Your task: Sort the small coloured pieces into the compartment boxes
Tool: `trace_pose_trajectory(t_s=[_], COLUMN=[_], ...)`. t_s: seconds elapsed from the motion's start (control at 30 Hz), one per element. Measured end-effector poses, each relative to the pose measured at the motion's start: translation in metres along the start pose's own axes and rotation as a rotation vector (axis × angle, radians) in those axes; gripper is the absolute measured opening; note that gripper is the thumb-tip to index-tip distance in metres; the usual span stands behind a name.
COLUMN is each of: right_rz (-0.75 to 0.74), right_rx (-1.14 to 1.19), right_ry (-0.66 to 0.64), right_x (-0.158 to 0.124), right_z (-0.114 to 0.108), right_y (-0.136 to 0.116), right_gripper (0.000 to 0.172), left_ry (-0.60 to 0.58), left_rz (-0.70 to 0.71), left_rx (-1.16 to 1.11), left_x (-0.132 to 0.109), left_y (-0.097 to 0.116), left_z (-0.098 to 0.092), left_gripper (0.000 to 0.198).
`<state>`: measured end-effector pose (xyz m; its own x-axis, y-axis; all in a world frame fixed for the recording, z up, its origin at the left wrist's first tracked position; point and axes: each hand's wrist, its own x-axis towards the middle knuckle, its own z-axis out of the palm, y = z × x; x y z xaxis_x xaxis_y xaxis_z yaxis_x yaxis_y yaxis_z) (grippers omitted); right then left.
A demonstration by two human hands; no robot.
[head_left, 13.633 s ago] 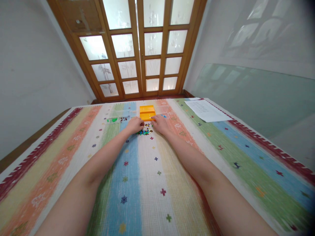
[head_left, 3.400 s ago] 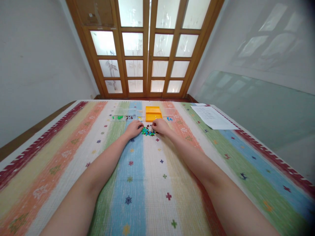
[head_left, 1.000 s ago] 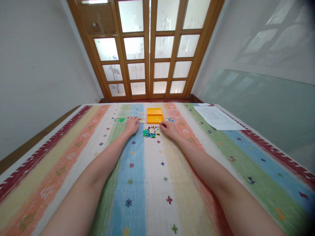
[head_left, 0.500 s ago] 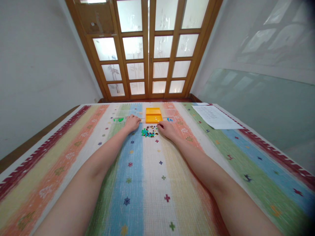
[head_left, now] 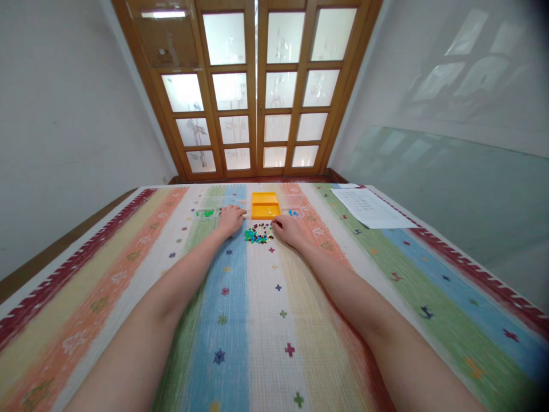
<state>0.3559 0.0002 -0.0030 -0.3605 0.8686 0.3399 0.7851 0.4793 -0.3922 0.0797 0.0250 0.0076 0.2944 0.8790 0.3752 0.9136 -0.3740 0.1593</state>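
A small loose pile of colourful pieces (head_left: pixel 257 235), green, blue, dark and pale, lies on the striped cloth between my hands. At its right edge my right hand (head_left: pixel 287 230) is closed, thumb and fingertips pinched together; whatever lies between them is too small to make out. My left hand (head_left: pixel 232 220) rests with bent fingers at the front right edge of a clear plastic box (head_left: pixel 199 213), hiding part of it. Green pieces (head_left: pixel 207 213) are inside that box. Between and beyond my hands stands an open yellow box (head_left: pixel 266 198) with a few pale pieces in its near half.
A second clear box (head_left: pixel 300 213) with blue pieces (head_left: pixel 293 213) sits right of the yellow one. Printed paper (head_left: pixel 369 207) lies at the far right of the table. Behind the striped tablecloth (head_left: pixel 231 366) are wooden glass doors (head_left: pixel 261 86); a glass panel (head_left: pixel 450 183) leans at the right wall.
The view has tilted up slightly, so everything sits a little lower. Both hands stay at nearly the same places beside the pile and boxes.
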Motion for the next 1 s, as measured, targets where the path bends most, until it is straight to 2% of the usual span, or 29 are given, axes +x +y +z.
trace_pose_trajectory(t_s=[0.07, 0.2, 0.33, 0.4, 0.5, 0.73, 0.9, 1.0], right_rz=[0.003, 0.011, 0.022, 0.024, 0.012, 0.001, -0.001, 0.049], right_rx=[-0.006, -0.005, -0.004, -0.006, 0.000, 0.005, -0.011, -0.058], right_ry=[-0.004, -0.022, -0.029, -0.026, -0.020, -0.013, -0.002, 0.075], right_x=[0.000, 0.001, 0.001, 0.000, 0.000, -0.001, 0.000, 0.002], right_z=[-0.001, -0.002, -0.003, -0.003, -0.002, -0.002, 0.001, 0.003], right_y=[-0.001, -0.003, -0.003, -0.002, -0.002, -0.001, 0.001, 0.007], right_gripper=[0.024, 0.024, 0.024, 0.023, 0.024, 0.023, 0.024, 0.024], left_ry=[0.004, -0.064, -0.050, 0.008, 0.086, 0.137, 0.087, 0.085], left_rz=[0.047, 0.194, 0.245, 0.201, 0.060, -0.236, -0.236, -0.240], left_rx=[-0.051, -0.156, -0.224, -0.227, -0.172, -0.003, 0.022, 0.014], left_x=[-0.004, -0.014, -0.021, -0.022, -0.023, -0.032, -0.032, -0.032], left_y=[0.008, 0.021, 0.020, 0.014, 0.000, -0.031, -0.037, -0.037], left_z=[0.000, 0.005, 0.011, 0.010, 0.005, 0.001, 0.008, 0.007], left_gripper=[0.038, 0.034, 0.032, 0.033, 0.032, 0.035, 0.039, 0.040])
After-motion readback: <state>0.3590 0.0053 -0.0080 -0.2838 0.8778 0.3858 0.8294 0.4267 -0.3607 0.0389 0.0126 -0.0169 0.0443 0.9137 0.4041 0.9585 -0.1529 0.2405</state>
